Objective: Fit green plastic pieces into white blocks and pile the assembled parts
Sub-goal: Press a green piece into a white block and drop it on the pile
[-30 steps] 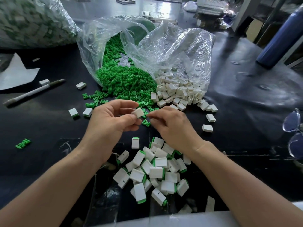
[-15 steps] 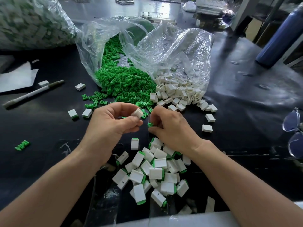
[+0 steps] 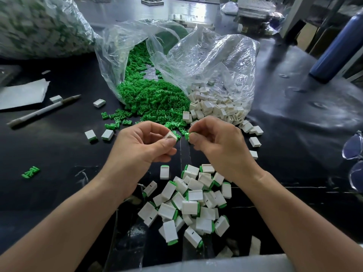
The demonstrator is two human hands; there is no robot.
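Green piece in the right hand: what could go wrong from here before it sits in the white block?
The right hand pinches the green piece by fingertips only; it could slip and drop among the loose green pieces. The white block in the left hand is tilted and apart from it; a misaligned push might jam.

- One head-worn wide-angle view looks forward and down from above the desk (image 3: 59, 146).
- It sits close over both hands, with bags farther ahead.
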